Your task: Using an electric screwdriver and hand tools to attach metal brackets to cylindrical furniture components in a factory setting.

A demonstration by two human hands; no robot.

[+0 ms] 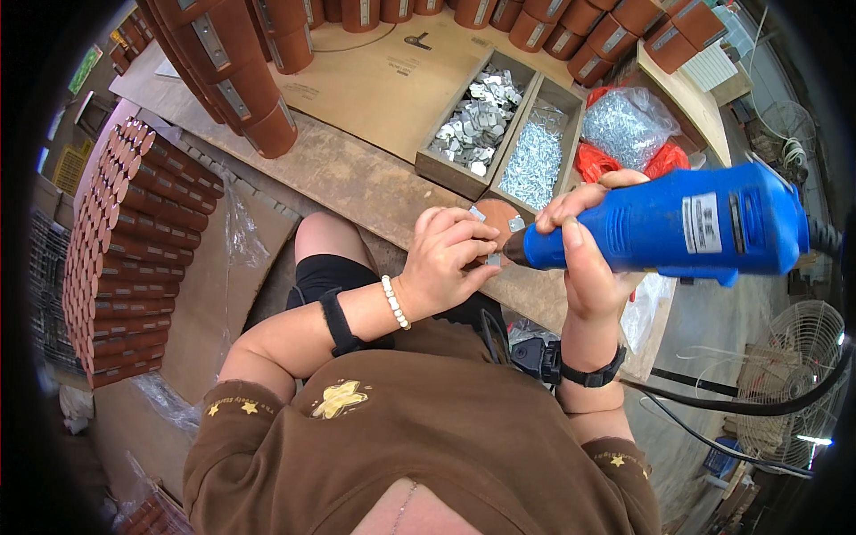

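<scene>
My right hand (588, 241) is wrapped round a blue corded electric screwdriver (660, 223), which lies level with its dark nose pointing left. That nose meets a round reddish-brown piece (492, 212) at the table's near edge. Small silver metal plates (516, 223) sit around the rim of the round piece. My left hand (448, 259) rests against its left side, with curled fingers pinched close to the screwdriver's tip. Whatever is between those fingertips is hidden.
Beyond my hands stand a wooden box of metal clips (435, 162) and a box of screws (575, 134). A clear bag of screws (629, 125) lies in red plastic. Stacked brown cylinders (241, 80) line the table; more (143, 259) stand left. A fan (789, 383) is at right.
</scene>
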